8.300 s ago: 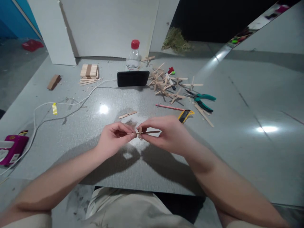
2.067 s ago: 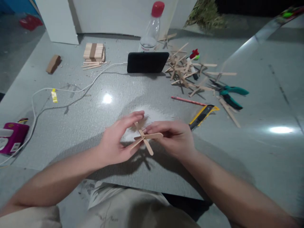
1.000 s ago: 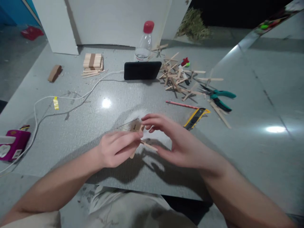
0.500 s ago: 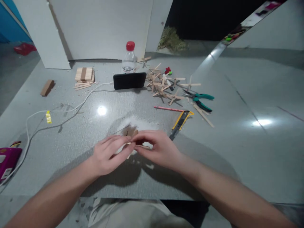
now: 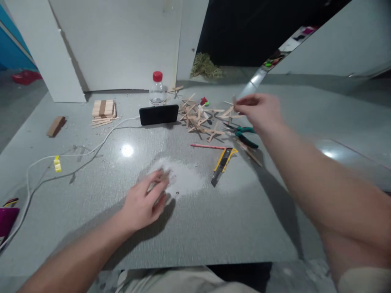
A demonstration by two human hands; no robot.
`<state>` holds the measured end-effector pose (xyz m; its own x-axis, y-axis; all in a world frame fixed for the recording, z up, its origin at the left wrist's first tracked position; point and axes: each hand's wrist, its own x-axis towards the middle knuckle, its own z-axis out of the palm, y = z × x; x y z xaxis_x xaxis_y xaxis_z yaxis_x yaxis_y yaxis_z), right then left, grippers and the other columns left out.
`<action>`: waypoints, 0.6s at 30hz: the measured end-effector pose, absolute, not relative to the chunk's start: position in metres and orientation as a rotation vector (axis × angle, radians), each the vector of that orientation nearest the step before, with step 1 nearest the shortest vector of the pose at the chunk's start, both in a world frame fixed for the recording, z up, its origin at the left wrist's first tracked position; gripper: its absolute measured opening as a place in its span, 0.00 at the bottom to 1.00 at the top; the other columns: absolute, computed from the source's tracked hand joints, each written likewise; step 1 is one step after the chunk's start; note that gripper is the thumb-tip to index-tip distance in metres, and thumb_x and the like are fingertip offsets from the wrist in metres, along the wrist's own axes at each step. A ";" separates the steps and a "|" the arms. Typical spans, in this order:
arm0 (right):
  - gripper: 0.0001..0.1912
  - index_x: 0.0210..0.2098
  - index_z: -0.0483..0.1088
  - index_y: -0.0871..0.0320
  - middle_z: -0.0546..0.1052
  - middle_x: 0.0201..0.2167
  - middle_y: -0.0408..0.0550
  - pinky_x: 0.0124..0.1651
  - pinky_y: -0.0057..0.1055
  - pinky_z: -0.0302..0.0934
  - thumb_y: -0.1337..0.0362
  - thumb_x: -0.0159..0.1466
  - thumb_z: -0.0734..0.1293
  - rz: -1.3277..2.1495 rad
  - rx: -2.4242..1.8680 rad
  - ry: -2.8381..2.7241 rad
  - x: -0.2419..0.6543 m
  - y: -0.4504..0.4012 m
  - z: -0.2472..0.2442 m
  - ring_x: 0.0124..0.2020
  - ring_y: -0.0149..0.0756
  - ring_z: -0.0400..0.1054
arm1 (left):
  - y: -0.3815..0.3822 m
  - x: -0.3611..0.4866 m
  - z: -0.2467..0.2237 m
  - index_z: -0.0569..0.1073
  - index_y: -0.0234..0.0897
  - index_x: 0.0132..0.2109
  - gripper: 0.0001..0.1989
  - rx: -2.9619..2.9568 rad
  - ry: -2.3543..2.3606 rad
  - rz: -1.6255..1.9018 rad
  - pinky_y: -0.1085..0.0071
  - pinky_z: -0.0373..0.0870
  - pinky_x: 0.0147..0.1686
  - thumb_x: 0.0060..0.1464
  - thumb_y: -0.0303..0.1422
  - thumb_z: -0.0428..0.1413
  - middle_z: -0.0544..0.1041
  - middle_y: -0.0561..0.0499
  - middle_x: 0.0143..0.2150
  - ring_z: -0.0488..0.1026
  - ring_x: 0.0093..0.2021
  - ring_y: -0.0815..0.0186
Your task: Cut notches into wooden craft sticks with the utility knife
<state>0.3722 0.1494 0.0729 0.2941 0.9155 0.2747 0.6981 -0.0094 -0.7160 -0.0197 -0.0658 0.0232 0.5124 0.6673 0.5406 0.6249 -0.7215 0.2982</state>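
My left hand (image 5: 146, 201) is low over the grey table, fingers curled around a small brownish thing, blurred by motion, at the edge of a patch of white powder (image 5: 187, 179). Farther off to the right, my right hand (image 5: 261, 112) pinches a small star-shaped piece of crossed wooden sticks (image 5: 233, 105) between thumb and fingers. It hangs beside a heap of similar crossed-stick pieces (image 5: 194, 116). Just below that hand lie pliers with green handles (image 5: 247, 137).
A yellow cutter (image 5: 222, 165) and a pink pencil (image 5: 207, 146) lie mid-table. Behind are a black phone (image 5: 159, 115) on a white cable, a red-capped bottle (image 5: 157, 91), bundled sticks (image 5: 104, 108) and a brown block (image 5: 56, 126).
My hands have parted. The right one moved from the powder patch up and right to the heap, a crossed-stick piece in its fingers; the left stayed near the powder. The view shifted slightly.
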 end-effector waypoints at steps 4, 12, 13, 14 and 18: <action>0.17 0.52 0.73 0.64 0.77 0.50 0.52 0.51 0.39 0.73 0.55 0.76 0.64 0.366 -2.045 -1.396 0.404 0.201 0.076 0.47 0.36 0.75 | -0.061 -0.012 0.008 0.70 0.35 0.58 0.18 2.665 1.091 0.897 0.58 0.82 0.49 0.61 0.26 0.55 0.74 0.34 0.59 0.79 0.53 0.54; 0.19 0.57 0.72 0.62 0.74 0.56 0.55 0.56 0.45 0.71 0.55 0.77 0.62 0.391 -2.196 -1.475 0.407 0.273 0.064 0.54 0.40 0.73 | -0.049 -0.006 0.008 0.72 0.35 0.53 0.15 2.635 1.160 0.880 0.60 0.82 0.44 0.60 0.26 0.52 0.78 0.37 0.53 0.80 0.48 0.55; 0.19 0.57 0.72 0.62 0.75 0.56 0.55 0.55 0.45 0.72 0.55 0.76 0.63 0.413 -2.194 -1.487 0.406 0.280 0.060 0.53 0.40 0.74 | -0.048 -0.006 0.008 0.72 0.36 0.53 0.14 2.623 1.168 0.876 0.60 0.82 0.43 0.60 0.26 0.52 0.78 0.38 0.52 0.80 0.48 0.55; 0.19 0.58 0.71 0.61 0.75 0.56 0.54 0.55 0.45 0.72 0.55 0.75 0.64 0.438 -2.189 -1.502 0.404 0.286 0.056 0.53 0.41 0.74 | -0.048 -0.006 0.007 0.73 0.36 0.53 0.15 2.604 1.173 0.871 0.60 0.82 0.43 0.60 0.26 0.52 0.78 0.38 0.52 0.80 0.48 0.55; 0.19 0.58 0.71 0.59 0.75 0.57 0.54 0.54 0.45 0.73 0.55 0.74 0.67 0.523 -2.157 -1.559 0.398 0.293 0.043 0.54 0.42 0.73 | -0.048 -0.005 0.003 0.73 0.37 0.53 0.16 2.474 1.174 0.842 0.56 0.82 0.45 0.58 0.26 0.53 0.78 0.38 0.53 0.79 0.49 0.53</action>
<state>0.3976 0.2933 0.0428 0.2984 0.9530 -0.0532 0.7922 -0.2784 -0.5431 -0.0054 -0.0479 0.0029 0.5014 0.7744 0.3857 0.6138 -0.6326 0.4722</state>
